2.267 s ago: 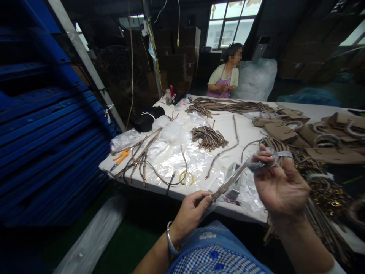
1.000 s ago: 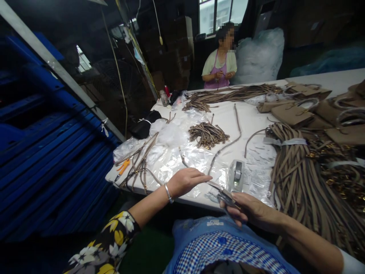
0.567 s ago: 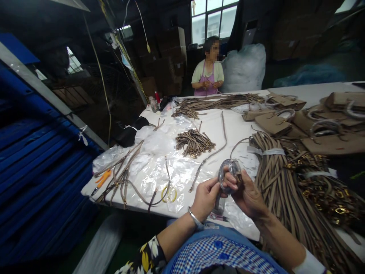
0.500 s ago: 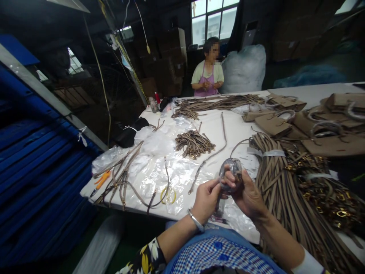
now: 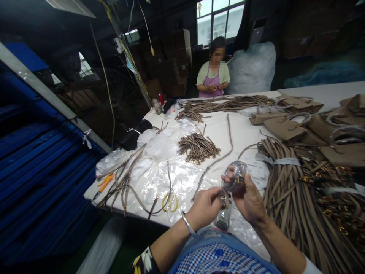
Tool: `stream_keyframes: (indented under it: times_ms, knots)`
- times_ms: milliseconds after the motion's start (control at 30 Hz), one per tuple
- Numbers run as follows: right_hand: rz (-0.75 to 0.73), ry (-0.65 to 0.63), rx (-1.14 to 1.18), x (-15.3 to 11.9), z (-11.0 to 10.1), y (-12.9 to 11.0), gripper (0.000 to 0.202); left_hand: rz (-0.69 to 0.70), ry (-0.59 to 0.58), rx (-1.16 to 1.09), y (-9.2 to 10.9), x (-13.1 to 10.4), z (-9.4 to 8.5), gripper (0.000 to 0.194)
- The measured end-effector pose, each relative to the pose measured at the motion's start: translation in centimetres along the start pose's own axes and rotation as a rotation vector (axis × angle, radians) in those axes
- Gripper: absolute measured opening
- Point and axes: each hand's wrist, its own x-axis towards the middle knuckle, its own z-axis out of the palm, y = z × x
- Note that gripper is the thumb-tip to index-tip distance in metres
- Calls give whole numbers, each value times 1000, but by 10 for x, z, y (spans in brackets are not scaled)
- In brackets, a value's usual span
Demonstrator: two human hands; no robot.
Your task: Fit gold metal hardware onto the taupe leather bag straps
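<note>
1. Holding a round, shiny grey coil wrapped in clear plastic (image 5: 236, 179), the right hand (image 5: 251, 199) curls its fingers around it.
2. The left hand (image 5: 205, 207) wears a silver bracelet (image 5: 188, 224) at the wrist. Its thumb and finger pinch a small loose end (image 5: 225, 198) just under the coil.
3. The coil is up in the air, over the near edge of the big white table (image 5: 213, 122).
4. Right of the hands lies a big bunch of long brown straps (image 5: 288, 198), tied with a white band (image 5: 286, 161).
5. Past the hands sits a pile of short brown straps with gold ends (image 5: 199, 147).
6. Over to the left are orange-handled cutters (image 5: 106, 179) and a thin yellow ring (image 5: 163, 202).
7. Across the table is a person in a purple apron (image 5: 211, 82), hands close together.
</note>
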Motion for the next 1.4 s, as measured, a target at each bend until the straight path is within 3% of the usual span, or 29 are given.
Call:
stream_keyframes:
  times_ms: [133, 267, 400, 467, 567, 733, 1100, 1400]
  knots:
    - [46, 36, 39, 2, 4, 4, 35, 76, 126, 316, -12, 6, -2, 17]
    - [120, 81, 105, 2, 1, 9, 36, 186, 188, 502, -23, 9, 3, 22]
    - [178, 183, 135, 2, -5, 12, 39, 266, 293, 440, -31, 12, 11, 18]
    - [190, 199, 144, 3, -7, 13, 41, 289, 307, 343, -33, 15, 14, 29]
    - [169, 155, 148, 2, -11, 16, 40, 236, 277, 258, -34, 19, 14, 43]
    - [194, 94, 151, -2, -18, 26, 40, 92, 196, 234, -27, 18, 10, 43]
    - [341, 11, 114, -14, -16, 55, 41, -37, 137, 314, -31, -8, -5, 45]
    - [401, -123, 81, -14, -14, 72, 34, -158, 322, 185, -55, -34, 0, 37]
